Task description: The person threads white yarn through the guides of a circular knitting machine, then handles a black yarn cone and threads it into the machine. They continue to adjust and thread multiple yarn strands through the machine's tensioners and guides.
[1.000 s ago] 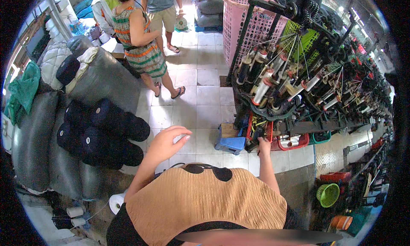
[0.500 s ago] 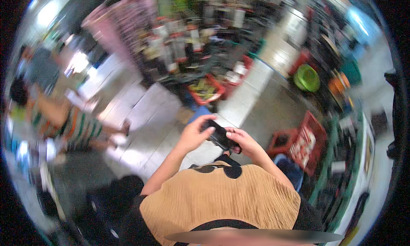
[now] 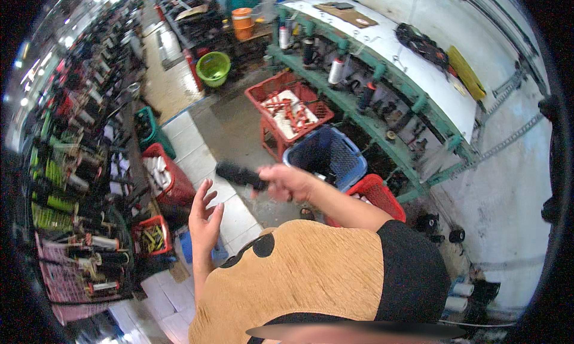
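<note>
My right hand [image 3: 287, 182] is closed around one end of a black, rod-shaped spool [image 3: 238, 174], which is blurred by motion and sticks out to the left over the tiled floor. Beside the spool's far end, my left hand [image 3: 206, 221] is raised and holds nothing, its fingers apart. The hand and the spool do not touch. Beyond my right forearm stand a blue plastic basket [image 3: 350, 158] with dark contents and a red basket [image 3: 388, 200] partly covered by my arm.
A red crate [image 3: 266, 93] holds red-and-white spools. The green metal frame [image 3: 382, 147] with a white top runs along the right wall. Machines with many bobbins line the left, with red bins [image 3: 179, 191] at their foot. A lime-green basin [image 3: 213, 68] stands farther off.
My view has swung right toward the wall and green frame. Both hands were on the black object; now my left hand is off it and the right alone holds it.
</note>
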`<state>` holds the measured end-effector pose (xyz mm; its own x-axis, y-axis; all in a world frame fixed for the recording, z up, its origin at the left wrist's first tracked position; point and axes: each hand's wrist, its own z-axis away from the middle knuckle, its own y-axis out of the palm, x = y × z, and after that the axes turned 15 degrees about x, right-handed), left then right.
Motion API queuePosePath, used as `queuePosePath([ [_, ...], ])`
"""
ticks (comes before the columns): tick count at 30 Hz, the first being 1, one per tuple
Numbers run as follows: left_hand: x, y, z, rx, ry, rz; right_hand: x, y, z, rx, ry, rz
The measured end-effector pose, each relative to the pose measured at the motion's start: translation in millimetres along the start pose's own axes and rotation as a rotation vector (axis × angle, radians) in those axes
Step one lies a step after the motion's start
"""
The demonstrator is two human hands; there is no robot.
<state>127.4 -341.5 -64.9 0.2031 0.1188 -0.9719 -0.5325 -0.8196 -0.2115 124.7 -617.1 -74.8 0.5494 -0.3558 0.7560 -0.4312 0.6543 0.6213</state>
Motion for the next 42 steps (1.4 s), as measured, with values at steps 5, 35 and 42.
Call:
queuePosePath([
  [5, 2, 44, -59, 0.126, -0.112, -0.011, 98, -92, 170, -0.755, -0.851, 0.341],
  [35, 5, 94, -172, 0.235, -0.213, -0.075, 171, -302, 487, -1.752, -0.224, 0.953],
  [42, -2, 91, -161, 0.174, -0.218, -0.126, 169, -333, 488, -1.845, 0.102, 1.377],
])
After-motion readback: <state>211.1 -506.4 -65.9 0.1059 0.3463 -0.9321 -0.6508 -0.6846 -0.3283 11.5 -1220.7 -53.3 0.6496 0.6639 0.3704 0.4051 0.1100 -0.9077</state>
